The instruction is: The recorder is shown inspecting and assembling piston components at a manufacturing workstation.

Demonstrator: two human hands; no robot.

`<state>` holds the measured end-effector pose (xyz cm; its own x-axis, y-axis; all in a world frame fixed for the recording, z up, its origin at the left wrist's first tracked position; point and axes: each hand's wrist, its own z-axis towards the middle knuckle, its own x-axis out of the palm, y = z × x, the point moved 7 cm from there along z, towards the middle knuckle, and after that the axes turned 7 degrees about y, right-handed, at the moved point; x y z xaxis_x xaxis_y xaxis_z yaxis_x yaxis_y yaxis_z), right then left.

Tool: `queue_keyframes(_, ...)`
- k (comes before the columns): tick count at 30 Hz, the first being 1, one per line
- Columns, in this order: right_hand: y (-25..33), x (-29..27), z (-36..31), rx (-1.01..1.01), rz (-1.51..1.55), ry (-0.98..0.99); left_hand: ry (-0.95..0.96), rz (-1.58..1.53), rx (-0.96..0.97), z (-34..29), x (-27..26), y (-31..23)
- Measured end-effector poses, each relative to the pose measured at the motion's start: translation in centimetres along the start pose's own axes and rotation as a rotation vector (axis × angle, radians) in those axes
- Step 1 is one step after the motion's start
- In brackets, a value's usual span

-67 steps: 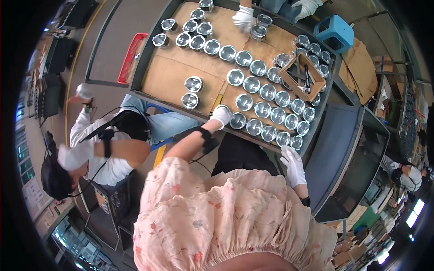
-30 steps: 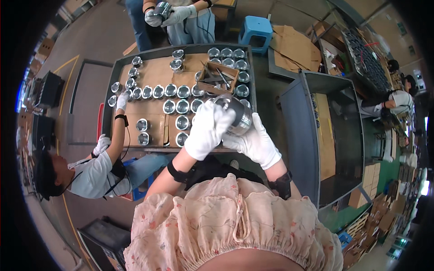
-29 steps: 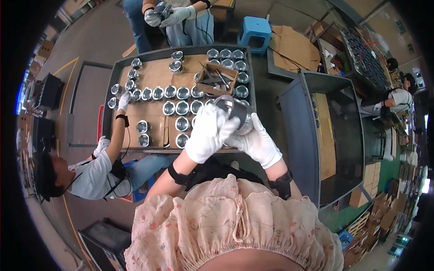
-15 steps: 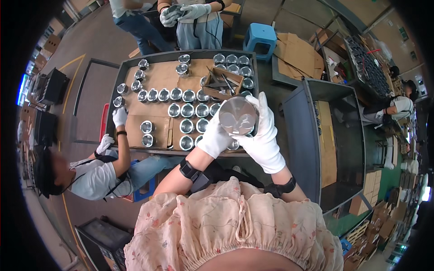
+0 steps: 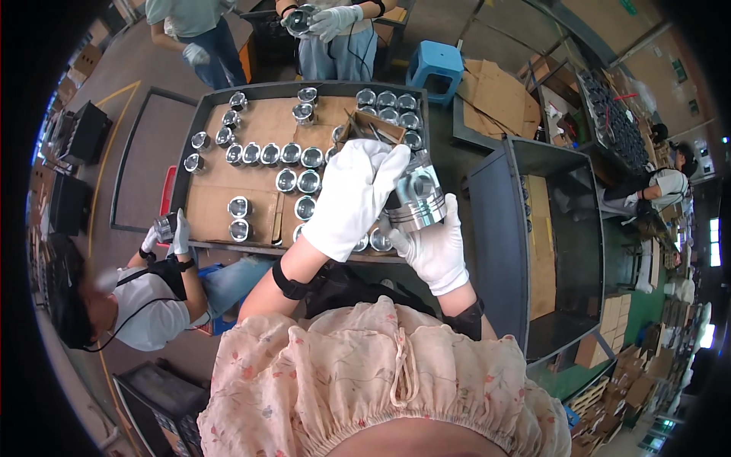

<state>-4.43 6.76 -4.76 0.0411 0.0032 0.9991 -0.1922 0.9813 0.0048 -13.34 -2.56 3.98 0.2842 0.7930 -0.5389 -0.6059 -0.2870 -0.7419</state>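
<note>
A shiny metal piston [image 5: 419, 196] is held above the table, tilted so its ringed side shows. My right hand [image 5: 435, 255], in a white glove, is closed around its lower right part, with the thumb below the rings. My left hand [image 5: 352, 194], also gloved, is at the piston's upper left with its fingers bent against it; its fingertips are partly hidden. Behind the left hand is an open cardboard box [image 5: 388, 129] with thin dark tools. Rows of similar pistons [image 5: 270, 154] stand on the cardboard-lined table [image 5: 221, 202], some hidden behind my hands.
A co-worker at left [image 5: 156, 297] holds a piston near the table's edge. Across the table, another person [image 5: 335, 46] holds a piston, and a third stands beside them. A blue stool [image 5: 435, 68] is beyond the far right corner. A grey metal-sided cart [image 5: 499, 228] stands at right.
The piston has been turned from its flat face to its ringed side. My left hand has moved up and over its left side. The left co-worker now holds a piston off the table.
</note>
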Motion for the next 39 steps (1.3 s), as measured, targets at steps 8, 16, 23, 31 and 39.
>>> queue_keyframes(8,-1.1,-0.4,0.1,0.080,0.219,-0.021,-0.088,0.066,0.207,0.1,-0.3,-0.7)
queue_keyframes(16,2.4,-1.2,0.0,-0.214,-0.791,-0.147,0.120,-0.640,-0.373,-1.8,2.4,6.3)
queue_keyframes(23,2.4,-1.1,0.1,-0.453,-1.624,-0.184,0.064,-0.777,-0.305,-2.4,3.8,7.6)
queue_keyframes(31,0.6,-2.4,1.8,-0.022,-0.598,-0.187,0.007,-0.824,-0.342,-2.3,3.0,8.2)
queue_keyframes(39,-1.7,-2.6,1.3,0.209,0.312,-0.099,0.192,-0.337,0.070,-1.6,3.3,7.6)
